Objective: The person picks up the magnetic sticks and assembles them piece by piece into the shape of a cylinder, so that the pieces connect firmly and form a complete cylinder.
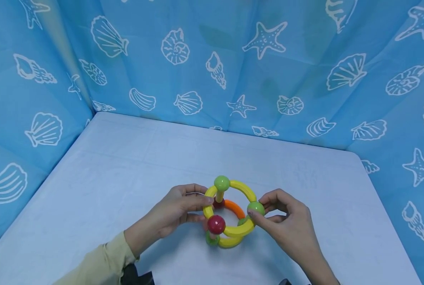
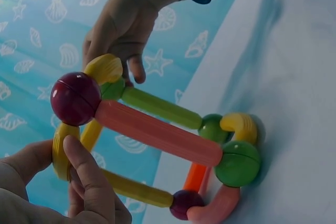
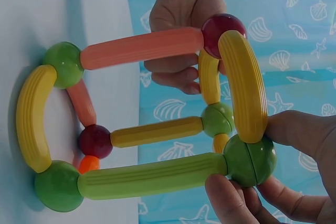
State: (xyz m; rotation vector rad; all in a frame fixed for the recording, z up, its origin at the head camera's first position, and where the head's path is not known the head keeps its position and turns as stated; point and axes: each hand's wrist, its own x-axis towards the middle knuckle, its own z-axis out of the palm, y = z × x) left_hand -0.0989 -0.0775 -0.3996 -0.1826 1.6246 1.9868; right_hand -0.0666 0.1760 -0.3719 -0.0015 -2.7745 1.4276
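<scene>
Between the two hands stands an upright frame of magnetic building sticks and balls on the white table. Its top ring has curved yellow sticks (image 1: 245, 190), a dark red ball (image 1: 216, 225) and green balls (image 1: 222, 183). Straight pink (image 2: 160, 132), light green (image 3: 152, 176) and yellow sticks (image 2: 137, 188) join it to a lower ring that includes an orange curved stick (image 1: 235, 209). My left hand (image 1: 177, 209) pinches a curved yellow stick (image 2: 61, 153) of the top ring. My right hand (image 1: 290, 215) grips a green ball (image 3: 249, 161) at the ring's right side.
The white tabletop (image 1: 144, 150) reaches back to a blue curtain (image 1: 197, 79) with white shell and starfish prints, which hangs behind it and along both sides. A dark wrist strap (image 1: 135, 275) shows below the left sleeve (image 1: 101, 263).
</scene>
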